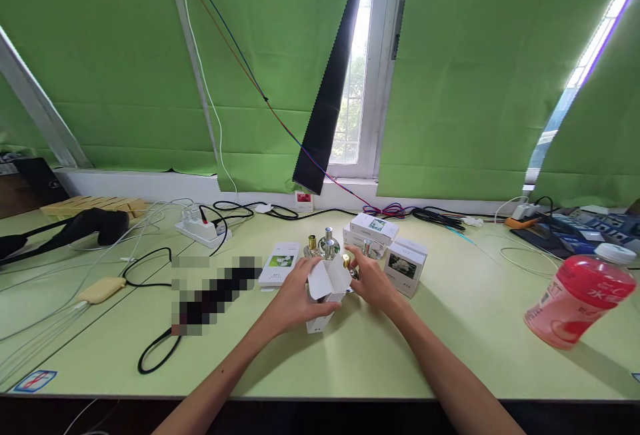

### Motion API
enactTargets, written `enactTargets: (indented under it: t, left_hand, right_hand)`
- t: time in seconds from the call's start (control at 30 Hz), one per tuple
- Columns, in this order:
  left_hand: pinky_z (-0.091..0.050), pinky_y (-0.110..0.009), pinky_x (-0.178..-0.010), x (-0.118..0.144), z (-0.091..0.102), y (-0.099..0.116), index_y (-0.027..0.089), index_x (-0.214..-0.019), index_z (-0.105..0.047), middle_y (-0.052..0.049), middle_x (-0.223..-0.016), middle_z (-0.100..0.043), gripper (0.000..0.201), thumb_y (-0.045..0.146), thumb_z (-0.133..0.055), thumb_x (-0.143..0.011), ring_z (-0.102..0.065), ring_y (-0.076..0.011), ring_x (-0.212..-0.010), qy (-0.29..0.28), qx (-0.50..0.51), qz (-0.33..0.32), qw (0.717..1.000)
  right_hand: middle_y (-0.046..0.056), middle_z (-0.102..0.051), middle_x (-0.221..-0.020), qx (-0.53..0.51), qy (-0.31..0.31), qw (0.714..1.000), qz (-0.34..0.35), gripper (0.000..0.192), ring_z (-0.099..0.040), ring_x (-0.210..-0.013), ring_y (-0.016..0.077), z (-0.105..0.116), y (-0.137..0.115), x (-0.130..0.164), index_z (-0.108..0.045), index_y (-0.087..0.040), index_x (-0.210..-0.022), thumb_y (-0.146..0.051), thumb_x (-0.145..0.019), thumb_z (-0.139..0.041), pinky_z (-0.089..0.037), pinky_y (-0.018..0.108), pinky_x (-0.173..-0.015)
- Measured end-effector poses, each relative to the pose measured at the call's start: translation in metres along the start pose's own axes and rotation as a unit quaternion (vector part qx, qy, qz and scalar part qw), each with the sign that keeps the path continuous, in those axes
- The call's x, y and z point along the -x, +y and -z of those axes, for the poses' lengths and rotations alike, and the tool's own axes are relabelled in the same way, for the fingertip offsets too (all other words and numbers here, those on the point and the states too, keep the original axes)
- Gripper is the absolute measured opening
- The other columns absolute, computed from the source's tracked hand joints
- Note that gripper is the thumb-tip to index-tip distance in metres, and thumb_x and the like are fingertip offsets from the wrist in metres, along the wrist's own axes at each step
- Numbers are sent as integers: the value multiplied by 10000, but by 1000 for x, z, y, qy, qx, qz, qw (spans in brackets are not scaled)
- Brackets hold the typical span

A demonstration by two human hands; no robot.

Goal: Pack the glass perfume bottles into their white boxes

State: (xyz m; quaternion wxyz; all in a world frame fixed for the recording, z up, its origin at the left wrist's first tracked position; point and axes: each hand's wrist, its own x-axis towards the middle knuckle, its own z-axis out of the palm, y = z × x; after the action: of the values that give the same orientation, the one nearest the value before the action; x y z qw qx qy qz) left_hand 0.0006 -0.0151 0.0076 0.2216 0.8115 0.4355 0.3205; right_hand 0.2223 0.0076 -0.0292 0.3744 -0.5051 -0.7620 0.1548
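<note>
Green blinds behind a pale green surface (450,328). Pixelated patch hides something left of centre. Left hand (295,302) grips a small white cardboard box (327,292), flap open, contents not visible, mid-surface. Right hand (373,282) curls around a small gold-capped bottle (346,262), mostly hidden. More white boxes (405,265) sit toward the far edge; red plastic bottle (580,298) near the right edge.

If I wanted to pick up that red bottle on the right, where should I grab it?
Probably around the red bottle's wide body, coming from the near side, where the table is bare. It appears to lean, white cap up and away, so wrap your fingers around the middle, not the cap.
</note>
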Motion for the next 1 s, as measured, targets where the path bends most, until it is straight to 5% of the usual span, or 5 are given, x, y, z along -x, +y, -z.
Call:
enactTargets:
  t: [0.27, 0.43, 1.0]
  left_hand:
    - [-501, -495, -1038, -3, -7, -5, 233, -1404, -494, -144, -1414, -564, 854, 527, -831, -677, -562, -362, -1276, -15, 39, 6, 999]
    - [-549, -429, -935, -1, -8, 0, 233, -1348, -519, -102, -1253, -661, 761, 551, -797, -714, -648, -315, -1112, -42, 66, 4, 997]
    - [-543, -427, -922, -2, -13, -8, 215, -1289, -556, -106, -1220, -677, 679, 462, -800, -706, -651, -312, -1091, -18, 63, -3, 998]
  right_hand:
    - [39, -647, -1002, 3, -12, 999, 40, 685, -559, -679, 144, 0, 4, 1, -437, -195, -1415, -49, -752, -533, -440, 267, -693]
    - [44, -655, -990, 2, -1, 998, 62, 621, -582, -719, 166, -3, 6, 1, -453, -203, -1414, -104, -808, -539, -446, 279, -701]
    - [40, -660, -910, 52, 56, 997, 23, 473, -607, -791, 209, -5, 5, -1, -508, -207, -1289, -139, -824, -559, -424, 291, -731]
